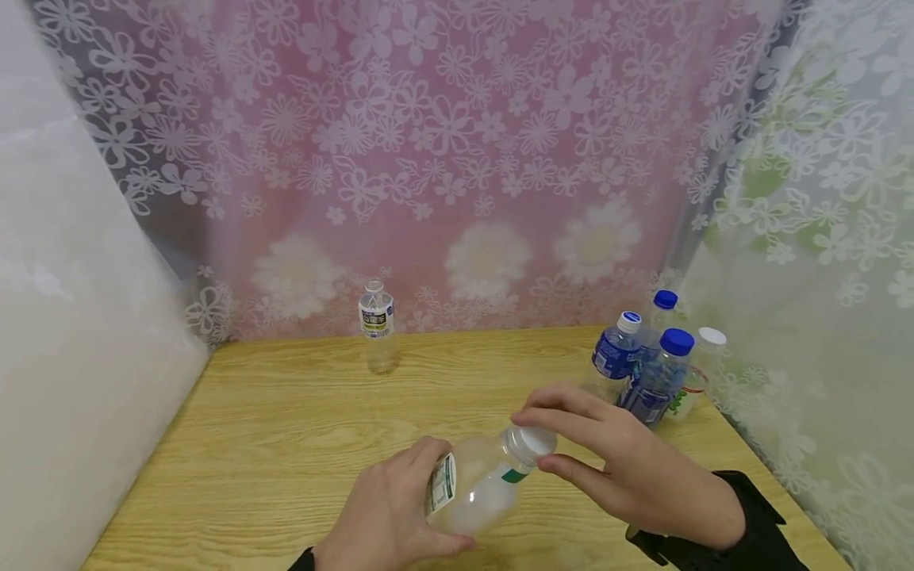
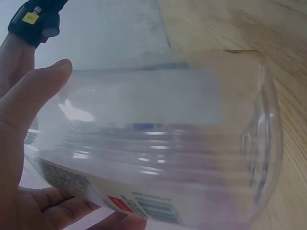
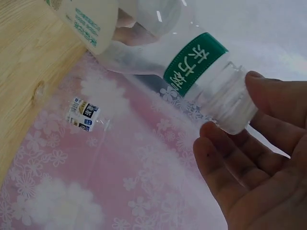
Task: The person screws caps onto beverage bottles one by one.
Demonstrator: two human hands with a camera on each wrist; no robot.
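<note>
The desk (image 1: 286, 428) is pale yellow wood grain; the far curtain (image 1: 457, 159) is pink with white flowers; the held bottle (image 1: 474, 484) is clear with a white cap (image 1: 531, 442) and green neck band (image 3: 194, 62); the right-hand bottles (image 1: 646, 365) wear blue labels, with blue and white caps.

On the green neck band (image 3: 194, 63) of the clear bottle (image 1: 474, 484) gripped by the left hand (image 1: 389, 515), just below the white cap (image 3: 232, 108) pinched by the right hand (image 3: 254, 172), white Chinese characters are seen; they seem to read 东方树, though this is uncertain. Small print and a barcode are carried by the body label (image 2: 144, 206), too blurred to be read. The labels of the far bottles cannot be read.
</note>
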